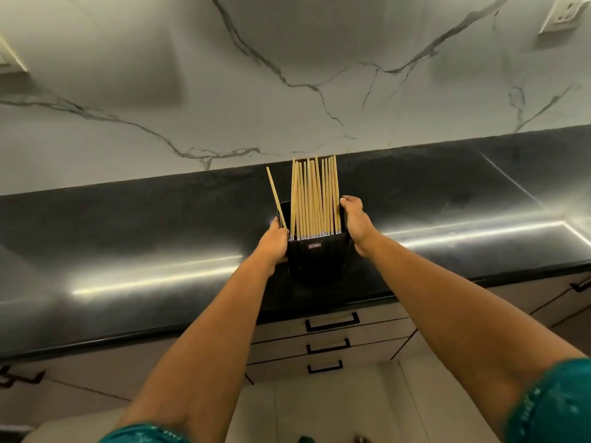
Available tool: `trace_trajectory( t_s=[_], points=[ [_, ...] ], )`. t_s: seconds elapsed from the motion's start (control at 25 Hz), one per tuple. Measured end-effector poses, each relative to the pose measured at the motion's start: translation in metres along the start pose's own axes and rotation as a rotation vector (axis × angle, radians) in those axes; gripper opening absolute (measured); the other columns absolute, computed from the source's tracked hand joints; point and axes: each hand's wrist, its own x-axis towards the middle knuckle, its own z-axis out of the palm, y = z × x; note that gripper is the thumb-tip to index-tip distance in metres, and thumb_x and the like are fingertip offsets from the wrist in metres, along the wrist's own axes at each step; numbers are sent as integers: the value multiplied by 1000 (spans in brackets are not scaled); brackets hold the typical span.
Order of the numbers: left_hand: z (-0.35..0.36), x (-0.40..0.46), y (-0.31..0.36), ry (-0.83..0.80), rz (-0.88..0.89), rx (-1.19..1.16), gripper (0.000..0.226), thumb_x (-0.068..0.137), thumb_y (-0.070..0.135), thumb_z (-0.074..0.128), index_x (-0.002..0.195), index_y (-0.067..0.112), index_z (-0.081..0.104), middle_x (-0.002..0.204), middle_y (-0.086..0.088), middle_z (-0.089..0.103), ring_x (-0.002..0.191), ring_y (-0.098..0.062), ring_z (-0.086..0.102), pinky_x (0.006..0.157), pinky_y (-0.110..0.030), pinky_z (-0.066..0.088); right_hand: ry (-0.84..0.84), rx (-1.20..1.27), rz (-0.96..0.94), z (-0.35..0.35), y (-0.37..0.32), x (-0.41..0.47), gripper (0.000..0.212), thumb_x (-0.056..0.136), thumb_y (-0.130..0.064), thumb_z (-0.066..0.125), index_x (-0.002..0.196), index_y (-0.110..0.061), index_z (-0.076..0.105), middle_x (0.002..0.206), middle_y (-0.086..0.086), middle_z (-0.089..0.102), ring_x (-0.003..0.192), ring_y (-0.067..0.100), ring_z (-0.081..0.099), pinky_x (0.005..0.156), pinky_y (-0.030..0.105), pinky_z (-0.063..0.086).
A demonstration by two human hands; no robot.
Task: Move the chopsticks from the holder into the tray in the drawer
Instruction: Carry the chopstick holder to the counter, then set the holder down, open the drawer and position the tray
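Chopsticks (pixel 315 199) stood upright in the black holder (pixel 315 260), which the left hand (pixel 275 243) and right hand (pixel 356 223) clasped with fingers wrapped round its sides, probably to steady or lift it.

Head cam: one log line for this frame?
left hand: on holder | right hand: on holder | chopsticks: in holder | drawers: closed

Black polished countertop (pixel 128 238) runs across the frame with bright light streaks reflecting off it, and behind it stands a white marble-look backsplash (pixel 287 59) with grey veining. White wall socket (pixel 564 12) sits at the top right of the backsplash, and the edge of another wall fitting (pixel 9 59) shows at the far left. Below the counter edge is a stack of three beige drawer fronts, each with a black bar handle (pixel 332 321), and light floor tiles (pixel 319 410) lie underneath.
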Motion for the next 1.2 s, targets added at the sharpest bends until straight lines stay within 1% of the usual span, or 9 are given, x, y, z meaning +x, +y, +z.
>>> trace_trajectory(
  t_s=[0.2, 0.32, 0.44, 0.52, 0.68, 0.76, 0.88, 1.0, 1.2],
  points=[
    [1, 25, 0, -5, -39, 16, 51, 101, 32, 32, 149, 35, 18, 138, -9, 50, 119, -27, 52, 106, -46, 41, -28, 34, 63, 0, 4, 21, 43, 101, -38, 33, 135, -13, 34, 102, 1, 57, 88, 9, 57, 65, 22, 43],
    [0, 10, -11, 182, 153, 463, 68, 95, 55, 34, 151, 20, 16, 154, -12, 29, 141, -32, 24, 114, -45, 22, 101, 16, -93, -11, 12, 12, 43, 99, -39, 38, 135, -14, 36, 111, -3, 53, 95, 6, 53, 77, 19, 42],
    [12, -39, -63, 532, 700, 651, 51, 91, 49, 48, 126, 12, 48, 123, -8, 53, 115, -19, 42, 95, -30, 40, 402, -192, -445, -24, 57, -30, 18, 92, -30, 46, 105, -19, 51, 95, 2, 53, 83, 12, 50, 76, 27, 43],
    [34, -66, -109, 366, 907, 670, 23, 89, 32, 55, 101, 13, 56, 97, -4, 54, 91, -13, 45, 77, -25, 43, 373, -331, -543, -23, 108, -71, 2, 87, -23, 47, 85, -23, 48, 81, -1, 48, 74, 16, 46, 70, 28, 40],
    [70, -77, -184, -141, 675, 930, 15, 89, 18, 51, 97, 7, 57, 97, -11, 54, 88, -25, 51, 76, -44, 49, 100, -655, -311, -10, 203, -128, 5, 82, -22, 44, 82, -19, 48, 82, 0, 48, 78, 18, 45, 73, 34, 42],
    [73, -61, -202, -175, 442, 1073, 32, 90, 18, 46, 118, 4, 51, 119, -16, 54, 107, -33, 52, 89, -45, 47, -73, -1006, -163, -8, 227, -115, 25, 87, -18, 47, 106, -6, 58, 108, 15, 59, 103, 30, 52, 94, 46, 45],
    [75, -26, -217, -286, 228, 1288, 60, 93, 11, 42, 148, 8, 20, 155, -14, 25, 140, -33, 29, 113, -42, 30, -328, -1367, -10, -5, 231, -78, 65, 91, -15, 50, 150, -7, 24, 157, 15, 24, 144, 31, 22, 119, 39, 21],
    [78, 2, -220, -319, 149, 1354, 74, 91, 6, 47, 152, 12, 5, 161, -5, -1, 148, -24, 3, 120, -38, 11, -329, -1530, 48, -4, 233, -59, 64, 91, -7, 50, 150, -8, 24, 158, 17, 20, 145, 32, 21, 118, 40, 20],
    [86, -4, -233, -306, 321, 1440, 47, 97, 14, 39, 143, 9, 33, 153, -16, 29, 140, -31, 29, 114, -40, 26, -260, -1400, 213, 2, 236, -73, 52, 94, -7, 48, 144, -8, 35, 150, 18, 35, 136, 33, 38, 109, 41, 37]
  ],
)
